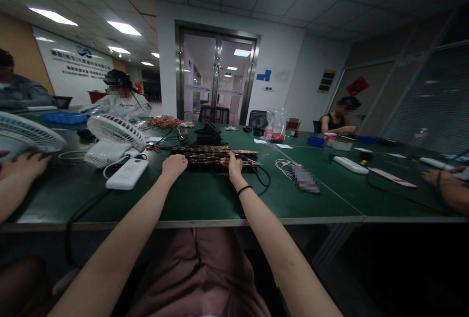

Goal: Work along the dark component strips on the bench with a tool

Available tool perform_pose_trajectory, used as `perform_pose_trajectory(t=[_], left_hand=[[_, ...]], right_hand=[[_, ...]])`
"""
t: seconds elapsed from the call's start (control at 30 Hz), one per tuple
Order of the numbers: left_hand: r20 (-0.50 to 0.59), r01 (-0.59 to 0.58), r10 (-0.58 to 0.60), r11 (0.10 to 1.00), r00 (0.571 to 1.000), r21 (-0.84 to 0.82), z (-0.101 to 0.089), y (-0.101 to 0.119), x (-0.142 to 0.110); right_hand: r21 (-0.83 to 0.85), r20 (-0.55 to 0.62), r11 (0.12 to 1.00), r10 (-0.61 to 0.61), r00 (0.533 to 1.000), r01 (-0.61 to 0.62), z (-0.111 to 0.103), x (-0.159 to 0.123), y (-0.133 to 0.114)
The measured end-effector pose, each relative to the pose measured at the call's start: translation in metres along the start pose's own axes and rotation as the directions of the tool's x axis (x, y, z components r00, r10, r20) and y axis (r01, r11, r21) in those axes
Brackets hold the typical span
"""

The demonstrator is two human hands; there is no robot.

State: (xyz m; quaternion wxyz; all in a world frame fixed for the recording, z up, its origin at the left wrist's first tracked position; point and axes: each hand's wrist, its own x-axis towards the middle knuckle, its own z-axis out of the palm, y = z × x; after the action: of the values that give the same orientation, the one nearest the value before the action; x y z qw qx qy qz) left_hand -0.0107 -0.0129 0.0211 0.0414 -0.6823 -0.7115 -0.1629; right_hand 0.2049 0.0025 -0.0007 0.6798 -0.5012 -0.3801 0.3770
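Note:
Both my arms reach forward over the green table (205, 200). My left hand (175, 164) is curled into a loose fist at the near left edge of a long dark rack of thin copper-coloured strips (212, 157). My right hand (233, 162) rests on the right part of the same rack, fingers closed down on the strips; a black band sits on that wrist. A black cable (263, 176) loops out from the rack's right end. Whether either hand grips a strip is hidden by the knuckles.
A white desk fan (115, 134) and a white power bank (127, 174) stand to the left, another fan (25, 136) further left beside a neighbour's hand (25, 164). A black box (208, 136), coiled white cable (285, 165), a plastic bag (275, 124) and white remotes (351, 164) lie beyond. People sit around.

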Motion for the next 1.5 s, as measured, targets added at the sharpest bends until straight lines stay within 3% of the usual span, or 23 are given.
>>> perform_pose_trajectory(t=[0.37,0.53,0.73,1.0,1.2,1.27,1.4,1.5], left_hand=[[-0.186,0.083,-0.089,0.996,0.979,-0.040,0.000,-0.002,-0.003],[-0.082,0.077,-0.079,0.997,0.994,-0.026,-0.001,-0.002,-0.003],[-0.166,0.051,-0.056,0.998,0.984,-0.033,-0.005,-0.002,-0.006],[-0.093,0.075,-0.079,0.996,0.992,-0.045,-0.005,-0.002,-0.003],[0.027,0.083,-0.081,0.995,0.996,-0.062,-0.009,-0.002,-0.003],[0.013,0.080,-0.080,0.995,0.997,-0.063,-0.009,-0.002,-0.003],[-0.068,0.073,-0.076,0.996,0.995,-0.058,-0.008,-0.003,-0.003],[-0.045,0.075,-0.078,0.996,0.996,-0.053,-0.007,-0.004,-0.003]], right_hand=[[0.157,-0.033,0.981,0.123,0.992,-0.117,0.000,0.004,0.000],[0.157,0.004,0.986,0.053,0.999,-0.053,-0.001,0.005,0.001],[0.169,0.019,0.986,-0.003,1.000,0.000,0.000,0.008,-0.001],[0.126,0.056,0.992,-0.036,0.998,0.028,0.002,0.002,-0.003],[0.043,-0.003,0.996,-0.074,0.997,0.074,-0.001,0.004,-0.005],[0.010,0.003,0.997,-0.081,0.997,0.081,-0.002,0.004,-0.004],[0.026,0.092,0.995,-0.096,0.991,0.094,0.002,0.000,-0.002],[0.094,0.201,0.993,-0.093,0.975,0.075,0.006,-0.005,0.000]])
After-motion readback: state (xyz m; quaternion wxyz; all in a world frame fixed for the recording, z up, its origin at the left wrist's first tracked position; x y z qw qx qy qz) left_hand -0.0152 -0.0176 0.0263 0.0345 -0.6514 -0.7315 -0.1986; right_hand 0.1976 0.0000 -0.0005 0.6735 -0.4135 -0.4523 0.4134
